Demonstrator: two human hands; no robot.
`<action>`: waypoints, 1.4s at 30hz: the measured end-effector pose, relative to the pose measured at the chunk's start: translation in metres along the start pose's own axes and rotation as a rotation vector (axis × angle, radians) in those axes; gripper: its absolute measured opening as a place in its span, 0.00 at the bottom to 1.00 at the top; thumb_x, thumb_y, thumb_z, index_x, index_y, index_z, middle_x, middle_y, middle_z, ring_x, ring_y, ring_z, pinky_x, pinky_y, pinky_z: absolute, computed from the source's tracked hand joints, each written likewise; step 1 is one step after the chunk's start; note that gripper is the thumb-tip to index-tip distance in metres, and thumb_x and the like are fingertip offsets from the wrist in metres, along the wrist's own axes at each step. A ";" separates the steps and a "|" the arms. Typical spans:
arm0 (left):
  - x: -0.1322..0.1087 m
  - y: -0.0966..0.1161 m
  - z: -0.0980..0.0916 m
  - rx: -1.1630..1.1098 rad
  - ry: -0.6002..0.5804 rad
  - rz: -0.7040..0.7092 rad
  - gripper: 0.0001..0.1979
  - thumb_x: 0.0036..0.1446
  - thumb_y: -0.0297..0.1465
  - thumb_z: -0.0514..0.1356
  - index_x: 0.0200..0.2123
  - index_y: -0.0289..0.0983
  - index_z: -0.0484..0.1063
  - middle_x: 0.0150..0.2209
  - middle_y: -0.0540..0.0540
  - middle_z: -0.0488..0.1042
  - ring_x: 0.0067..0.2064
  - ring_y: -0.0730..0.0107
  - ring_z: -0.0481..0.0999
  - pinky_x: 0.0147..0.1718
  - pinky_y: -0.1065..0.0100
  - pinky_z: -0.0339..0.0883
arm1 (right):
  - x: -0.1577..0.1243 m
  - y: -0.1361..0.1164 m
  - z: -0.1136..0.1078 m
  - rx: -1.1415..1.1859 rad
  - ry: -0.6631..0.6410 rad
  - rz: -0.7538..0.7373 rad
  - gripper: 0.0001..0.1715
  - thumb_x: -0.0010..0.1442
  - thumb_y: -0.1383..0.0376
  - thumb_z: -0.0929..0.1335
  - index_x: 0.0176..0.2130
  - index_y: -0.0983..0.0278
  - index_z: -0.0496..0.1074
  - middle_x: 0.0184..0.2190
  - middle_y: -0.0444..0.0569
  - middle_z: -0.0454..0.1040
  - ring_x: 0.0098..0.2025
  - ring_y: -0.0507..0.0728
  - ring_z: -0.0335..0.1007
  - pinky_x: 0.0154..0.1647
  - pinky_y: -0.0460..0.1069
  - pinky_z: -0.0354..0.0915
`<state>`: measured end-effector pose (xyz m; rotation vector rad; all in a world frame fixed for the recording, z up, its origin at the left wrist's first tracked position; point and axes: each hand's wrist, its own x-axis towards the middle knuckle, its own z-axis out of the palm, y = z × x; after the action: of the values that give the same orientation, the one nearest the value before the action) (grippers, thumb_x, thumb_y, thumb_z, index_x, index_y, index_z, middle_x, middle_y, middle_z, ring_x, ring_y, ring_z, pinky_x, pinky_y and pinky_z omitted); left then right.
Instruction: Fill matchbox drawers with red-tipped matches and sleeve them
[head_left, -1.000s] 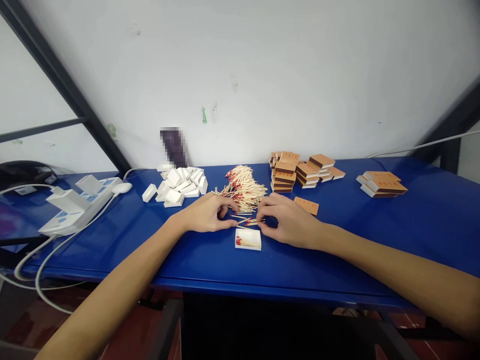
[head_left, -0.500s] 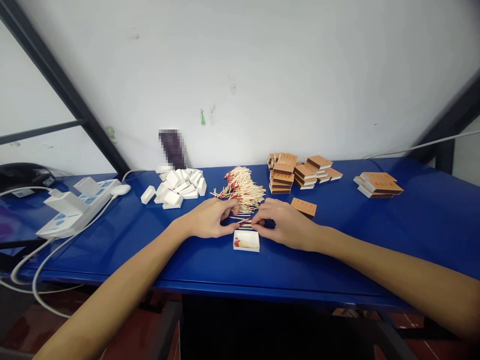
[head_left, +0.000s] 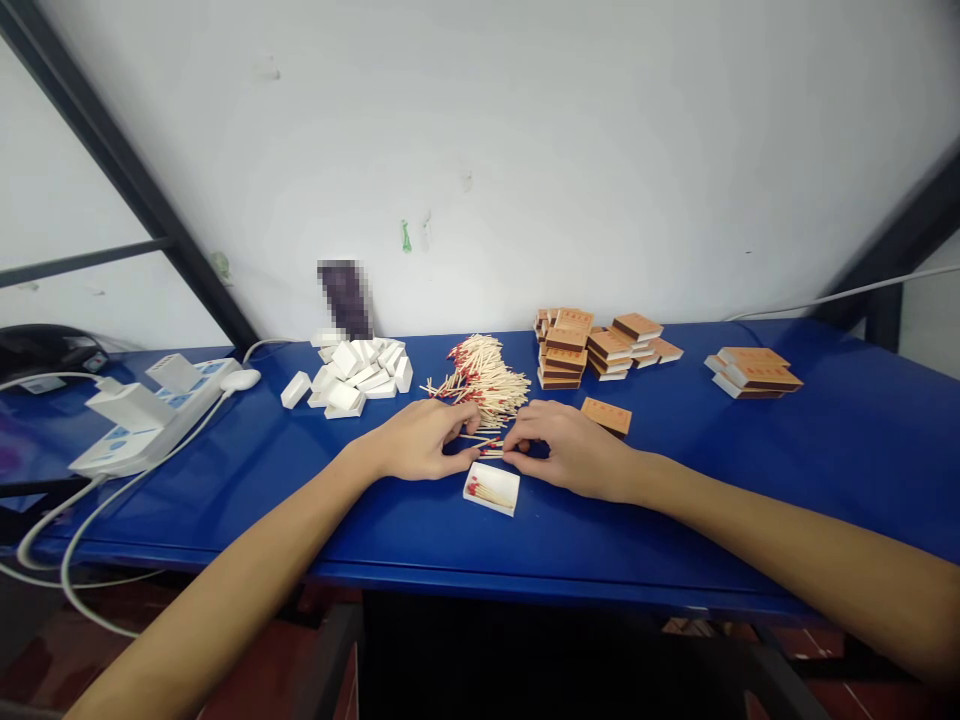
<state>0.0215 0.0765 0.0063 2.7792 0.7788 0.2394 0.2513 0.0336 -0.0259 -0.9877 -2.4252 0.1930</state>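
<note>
A few red-tipped matches (head_left: 492,453) lie on the blue table between my two hands. My left hand (head_left: 431,438) curves at their left, thumb and forefinger apart, the thumb tip at the match heads. From the right, my right hand (head_left: 562,447) has its thumb and fingers closed around the other ends of these matches. Just in front sits a white matchbox tray (head_left: 501,476), slightly turned, with several matches (head_left: 489,494) inside. Beyond my hands a large heap of loose matches (head_left: 487,380) spreads toward the wall.
White empty trays (head_left: 360,372) are piled at the left, beside a power strip (head_left: 157,415) with cables. Stacked matchbox sleeves (head_left: 566,350) stand at the back right; one sleeve (head_left: 607,415) lies behind my right hand. More matchboxes (head_left: 754,370) rest far right.
The white tray with matches has turned clockwise and shifted slightly toward me. Both hands stay almost where they were.
</note>
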 end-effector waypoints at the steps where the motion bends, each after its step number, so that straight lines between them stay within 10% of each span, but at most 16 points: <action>1: 0.000 -0.001 0.000 0.001 -0.001 -0.004 0.08 0.57 0.35 0.58 0.35 0.39 0.62 0.20 0.57 0.62 0.22 0.75 0.59 0.24 0.71 0.49 | 0.000 0.000 -0.001 -0.002 -0.005 -0.004 0.06 0.62 0.67 0.69 0.32 0.63 0.76 0.28 0.46 0.75 0.33 0.55 0.67 0.37 0.50 0.61; 42: -0.001 -0.005 -0.002 0.047 0.035 -0.021 0.07 0.56 0.35 0.58 0.37 0.38 0.68 0.21 0.55 0.65 0.23 0.74 0.62 0.26 0.71 0.51 | -0.004 0.001 -0.007 0.083 -0.021 -0.025 0.04 0.60 0.69 0.68 0.34 0.62 0.75 0.31 0.46 0.75 0.35 0.55 0.69 0.38 0.50 0.64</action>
<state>0.0175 0.0804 0.0067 2.8160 0.8318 0.2698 0.2578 0.0313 -0.0214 -0.9226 -2.4266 0.2942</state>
